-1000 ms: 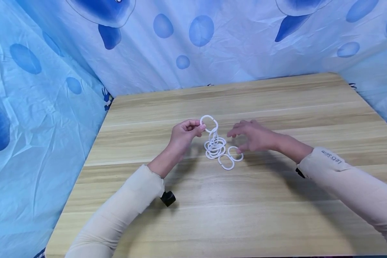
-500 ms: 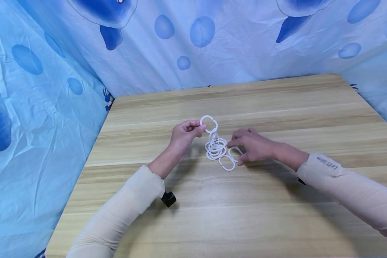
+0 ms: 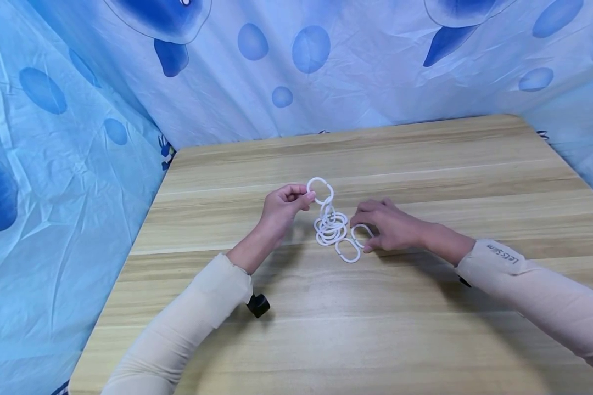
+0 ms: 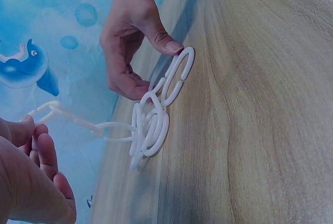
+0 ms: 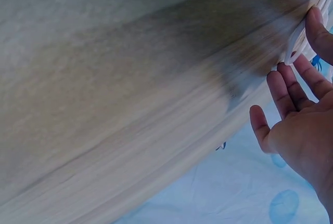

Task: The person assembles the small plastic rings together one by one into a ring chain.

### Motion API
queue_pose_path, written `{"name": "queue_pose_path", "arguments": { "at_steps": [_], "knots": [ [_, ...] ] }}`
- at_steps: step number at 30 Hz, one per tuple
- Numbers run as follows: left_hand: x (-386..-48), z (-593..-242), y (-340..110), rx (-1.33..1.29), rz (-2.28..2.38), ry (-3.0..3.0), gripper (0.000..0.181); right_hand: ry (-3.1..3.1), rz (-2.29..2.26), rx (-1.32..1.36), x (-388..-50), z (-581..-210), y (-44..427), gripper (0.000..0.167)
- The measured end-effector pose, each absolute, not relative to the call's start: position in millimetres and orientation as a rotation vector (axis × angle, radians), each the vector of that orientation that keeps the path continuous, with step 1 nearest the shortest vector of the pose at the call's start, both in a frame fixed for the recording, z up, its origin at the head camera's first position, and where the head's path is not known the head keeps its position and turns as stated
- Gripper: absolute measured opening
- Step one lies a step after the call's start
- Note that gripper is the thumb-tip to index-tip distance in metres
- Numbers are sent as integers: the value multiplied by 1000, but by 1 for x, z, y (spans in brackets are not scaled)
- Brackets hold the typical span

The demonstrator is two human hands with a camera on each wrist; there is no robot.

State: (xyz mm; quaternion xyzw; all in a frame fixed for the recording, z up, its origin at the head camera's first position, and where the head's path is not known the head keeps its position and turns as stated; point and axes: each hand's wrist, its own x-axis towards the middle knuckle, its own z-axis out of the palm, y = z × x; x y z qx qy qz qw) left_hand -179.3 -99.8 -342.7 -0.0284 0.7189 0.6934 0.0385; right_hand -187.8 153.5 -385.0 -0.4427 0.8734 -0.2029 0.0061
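My left hand point(image 3: 284, 207) pinches a white plastic C-shaped ring point(image 3: 318, 178) between thumb and fingers, raised over the table. From it a chain of linked white rings point(image 4: 104, 125) runs down to a heaped pile point(image 3: 330, 232). Two rings lie flatter at the pile's right: one nearer ring point(image 3: 358, 254), and an end ring point(image 3: 353, 235) that my right hand point(image 3: 390, 226) holds at its edges by thumb and index finger. The right wrist view shows the thumb point(image 5: 317, 29) on this ring, the other fingers spread loosely. Small gaps show in some rings.
The wood-grain table point(image 3: 296, 329) reaches to a blue curtain point(image 3: 217, 93) with dolphin prints behind and at the sides. A black wrist camera point(image 3: 258, 305) hangs under the left sleeve point(image 3: 188, 312).
My right hand has come down and its thumb and index finger have closed about the end ring. The left hand keeps its ring in nearly the same spot.
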Motion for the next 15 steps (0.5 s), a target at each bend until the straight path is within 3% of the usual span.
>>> {"name": "queue_pose_path", "arguments": {
  "at_steps": [15],
  "knots": [
    [-179,-343,-101,-88,2124,2202,17,2796,-504,-1421,-187,-378,154,40]
  ]
}}
